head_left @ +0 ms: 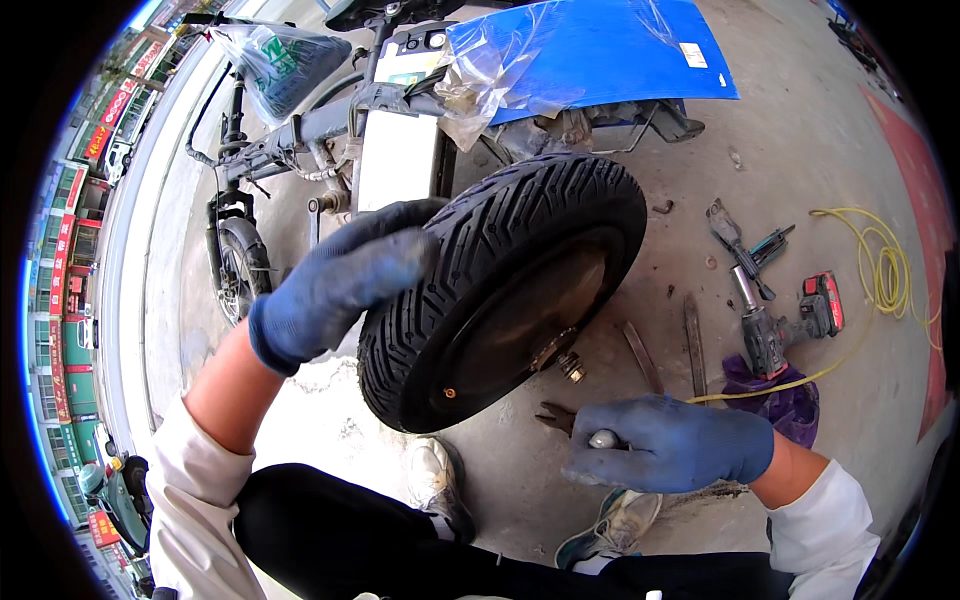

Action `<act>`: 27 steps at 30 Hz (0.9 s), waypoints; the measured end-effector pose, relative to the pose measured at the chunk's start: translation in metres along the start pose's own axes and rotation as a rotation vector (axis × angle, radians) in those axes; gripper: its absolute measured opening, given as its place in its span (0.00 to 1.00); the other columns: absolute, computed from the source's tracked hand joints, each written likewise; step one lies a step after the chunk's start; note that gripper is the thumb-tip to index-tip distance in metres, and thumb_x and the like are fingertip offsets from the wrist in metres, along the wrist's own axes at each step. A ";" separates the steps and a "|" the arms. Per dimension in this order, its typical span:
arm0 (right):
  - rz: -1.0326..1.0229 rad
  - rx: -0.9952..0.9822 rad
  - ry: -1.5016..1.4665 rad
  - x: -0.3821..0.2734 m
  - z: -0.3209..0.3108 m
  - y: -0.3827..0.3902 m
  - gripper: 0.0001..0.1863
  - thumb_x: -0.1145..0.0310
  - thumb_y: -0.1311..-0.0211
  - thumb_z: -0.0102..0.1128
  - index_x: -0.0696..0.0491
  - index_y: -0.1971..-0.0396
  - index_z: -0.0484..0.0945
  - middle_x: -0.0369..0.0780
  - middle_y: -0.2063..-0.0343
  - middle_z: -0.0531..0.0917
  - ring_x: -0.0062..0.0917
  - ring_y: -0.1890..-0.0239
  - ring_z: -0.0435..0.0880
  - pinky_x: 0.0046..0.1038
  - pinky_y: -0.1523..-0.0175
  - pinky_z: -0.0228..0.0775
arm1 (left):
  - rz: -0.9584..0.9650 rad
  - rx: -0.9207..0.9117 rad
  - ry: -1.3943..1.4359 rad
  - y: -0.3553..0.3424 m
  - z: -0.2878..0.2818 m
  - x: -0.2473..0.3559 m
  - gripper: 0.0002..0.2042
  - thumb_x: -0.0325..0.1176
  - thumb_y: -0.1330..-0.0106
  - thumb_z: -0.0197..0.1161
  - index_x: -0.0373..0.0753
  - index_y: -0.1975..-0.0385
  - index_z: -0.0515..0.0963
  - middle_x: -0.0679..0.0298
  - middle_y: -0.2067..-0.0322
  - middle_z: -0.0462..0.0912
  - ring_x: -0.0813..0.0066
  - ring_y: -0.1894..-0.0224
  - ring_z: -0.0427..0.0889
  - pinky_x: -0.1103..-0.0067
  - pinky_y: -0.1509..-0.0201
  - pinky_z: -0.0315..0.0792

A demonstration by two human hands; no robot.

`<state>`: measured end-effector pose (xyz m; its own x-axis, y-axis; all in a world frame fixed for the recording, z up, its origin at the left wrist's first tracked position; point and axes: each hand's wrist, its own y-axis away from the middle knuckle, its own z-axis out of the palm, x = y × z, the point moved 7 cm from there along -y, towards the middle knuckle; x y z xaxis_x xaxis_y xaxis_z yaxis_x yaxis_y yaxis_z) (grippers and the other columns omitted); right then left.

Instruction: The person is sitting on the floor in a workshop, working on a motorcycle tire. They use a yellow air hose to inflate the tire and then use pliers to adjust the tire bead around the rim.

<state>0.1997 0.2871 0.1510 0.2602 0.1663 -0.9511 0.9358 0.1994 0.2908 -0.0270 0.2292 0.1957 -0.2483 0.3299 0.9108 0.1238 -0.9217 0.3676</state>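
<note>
Head view: we see both hands in blue gloves w/ a scooter wheel [500, 290] held up off the concrete floor [800, 150], tilted, tyre tread toward us, hub disc & axle nut facing lower right. Left hand [340, 280] lies over the tyre's upper left edge, fingers curled onto the tread, grip pressed on the rubber. Right hand [665, 442] is below the wheel, grip closed round the handle of pliers [560, 418]; the pliers' tip points left, near the axle [565, 358] but apart from it.

Containers: clear plastic bag [285, 60] hangs at the handlebar of the stripped e-bike [330, 140] behind the wheel; sth dark & green inside, can't tell what. Another crumpled clear plastic sheet [490, 75] wraps the blue seat panel [600, 50].

On the floor right of the wheel: two flat tyre levers [692, 345], a cordless impact wrench [775, 330] w/ red battery lying on a purple rag [780, 395], a yellow hose [885, 270] coiled near it, more hand tools [745, 245] beyond. Our shoes [435, 480] show under the wheel.
</note>
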 end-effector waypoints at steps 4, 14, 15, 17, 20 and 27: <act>-0.002 -0.109 0.154 -0.014 0.010 -0.021 0.20 0.50 0.38 0.57 0.55 0.69 0.74 0.44 0.79 0.76 0.34 0.76 0.77 0.33 0.69 0.69 | 0.012 0.160 -0.104 0.024 -0.006 -0.017 0.32 0.46 0.37 0.63 0.29 0.40 0.63 0.58 0.47 0.74 0.74 0.48 0.74 0.77 0.41 0.67; -0.174 0.526 1.012 -0.040 0.021 -0.053 0.17 0.55 0.41 0.60 0.55 0.62 0.76 0.39 0.69 0.81 0.30 0.77 0.79 0.29 0.75 0.68 | -0.001 0.122 -0.265 -0.007 0.054 -0.008 0.28 0.53 0.43 0.67 0.30 0.57 0.75 0.62 0.68 0.80 0.79 0.67 0.77 0.79 0.63 0.73; -0.158 0.505 1.010 -0.036 0.023 -0.055 0.18 0.56 0.42 0.60 0.54 0.61 0.76 0.38 0.68 0.81 0.28 0.77 0.79 0.28 0.75 0.68 | -0.007 0.122 -0.279 -0.009 0.058 -0.006 0.28 0.53 0.43 0.67 0.30 0.58 0.76 0.62 0.69 0.80 0.79 0.68 0.77 0.79 0.64 0.73; -0.202 0.564 1.039 -0.037 0.023 -0.052 0.18 0.56 0.42 0.60 0.54 0.61 0.75 0.37 0.70 0.80 0.27 0.77 0.79 0.27 0.75 0.69 | -0.023 0.119 -0.372 -0.013 0.061 -0.002 0.29 0.55 0.43 0.66 0.30 0.61 0.77 0.60 0.72 0.81 0.78 0.71 0.77 0.78 0.66 0.74; -0.193 0.628 1.155 -0.043 0.027 -0.049 0.19 0.54 0.42 0.61 0.54 0.61 0.75 0.37 0.73 0.79 0.27 0.76 0.79 0.27 0.74 0.70 | 0.010 0.142 -0.324 -0.019 0.055 -0.011 0.29 0.56 0.44 0.66 0.30 0.61 0.78 0.60 0.72 0.81 0.77 0.71 0.78 0.78 0.66 0.74; -0.133 0.540 0.949 -0.041 0.023 -0.047 0.21 0.50 0.45 0.63 0.52 0.64 0.75 0.34 0.76 0.77 0.23 0.75 0.78 0.25 0.73 0.64 | -0.028 0.151 -0.393 -0.019 0.057 -0.004 0.28 0.57 0.43 0.64 0.31 0.62 0.79 0.59 0.73 0.81 0.75 0.71 0.78 0.76 0.66 0.74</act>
<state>0.1507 0.2491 0.1738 0.0774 0.8958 -0.4376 0.9839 -0.1395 -0.1114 0.0264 0.2570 0.1956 0.1279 0.4340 0.8918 0.2686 -0.8807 0.3900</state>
